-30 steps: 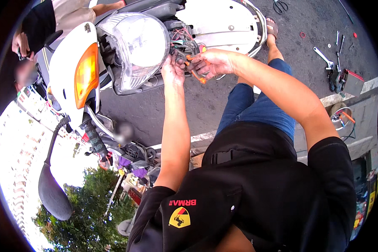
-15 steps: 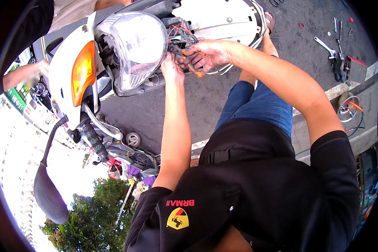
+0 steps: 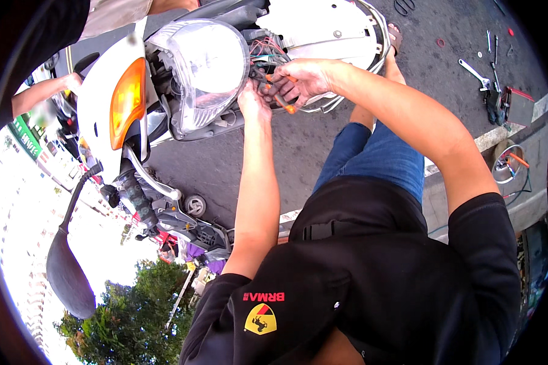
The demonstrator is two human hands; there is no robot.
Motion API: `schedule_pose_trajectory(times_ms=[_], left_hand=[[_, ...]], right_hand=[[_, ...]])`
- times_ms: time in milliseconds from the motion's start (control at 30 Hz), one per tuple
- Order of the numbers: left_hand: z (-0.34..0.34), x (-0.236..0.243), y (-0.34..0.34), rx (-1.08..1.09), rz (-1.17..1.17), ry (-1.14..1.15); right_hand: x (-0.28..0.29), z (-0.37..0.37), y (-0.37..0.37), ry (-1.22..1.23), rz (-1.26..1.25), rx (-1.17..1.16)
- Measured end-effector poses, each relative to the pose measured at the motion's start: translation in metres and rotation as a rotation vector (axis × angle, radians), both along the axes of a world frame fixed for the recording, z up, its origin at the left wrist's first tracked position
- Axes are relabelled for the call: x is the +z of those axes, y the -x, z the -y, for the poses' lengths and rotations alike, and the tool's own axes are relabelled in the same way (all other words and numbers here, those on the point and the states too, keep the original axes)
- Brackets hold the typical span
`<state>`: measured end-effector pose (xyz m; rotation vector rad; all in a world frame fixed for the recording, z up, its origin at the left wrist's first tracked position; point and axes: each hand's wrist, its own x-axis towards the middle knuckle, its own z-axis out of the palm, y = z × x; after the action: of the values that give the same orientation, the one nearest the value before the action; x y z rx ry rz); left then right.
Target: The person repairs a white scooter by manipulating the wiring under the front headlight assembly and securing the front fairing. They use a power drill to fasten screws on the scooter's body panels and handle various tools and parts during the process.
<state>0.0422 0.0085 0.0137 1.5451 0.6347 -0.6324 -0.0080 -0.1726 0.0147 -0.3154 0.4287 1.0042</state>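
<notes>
Both my hands meet beside the headlight [image 3: 210, 64] of a white scooter, whose front is stripped open. My right hand [image 3: 309, 79] is closed around orange-handled pliers [image 3: 284, 103], one handle sticking out below the fingers. My left hand [image 3: 254, 102] pinches close to the pliers' jaws, at the dark wires by the headlight's edge. What exactly lies between its fingertips is too small and hidden to make out. Thin red and green wires [image 3: 266, 47] spread just above my fingers, next to the white inner panel [image 3: 323, 33].
An orange turn signal [image 3: 128, 103] and a black mirror [image 3: 71, 277] stick out at the left. Another person's hand [image 3: 72, 83] touches the scooter's far side. On the asphalt at right lie an adjustable wrench [image 3: 474, 72] and a dark tool pouch [image 3: 496, 103]; a round container [image 3: 508, 161] stands nearer.
My view has shifted slightly, so the scooter sits a little further right. Both hands keep nearly the same grip. The other person's hand has moved slightly against the scooter.
</notes>
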Motion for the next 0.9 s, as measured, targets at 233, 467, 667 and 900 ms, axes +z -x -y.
schedule_pose_trajectory(times_ms=[233,467,667,900], left_hand=[[0.014,-0.001,0.001,0.088,0.035,-0.03],[0.012,-0.014,-0.003,0.2,0.031,-0.039],[0.011,-0.015,-0.009,0.216,-0.064,-0.005],[0.011,-0.013,-0.013,0.249,-0.119,-0.067]], right_hand=[[0.003,0.001,-0.002,0.025,-0.005,0.024],[0.005,0.0,0.0,0.062,0.02,-0.005],[0.004,0.0,0.0,0.068,0.031,0.003],[0.003,-0.006,0.002,0.076,0.063,0.008]])
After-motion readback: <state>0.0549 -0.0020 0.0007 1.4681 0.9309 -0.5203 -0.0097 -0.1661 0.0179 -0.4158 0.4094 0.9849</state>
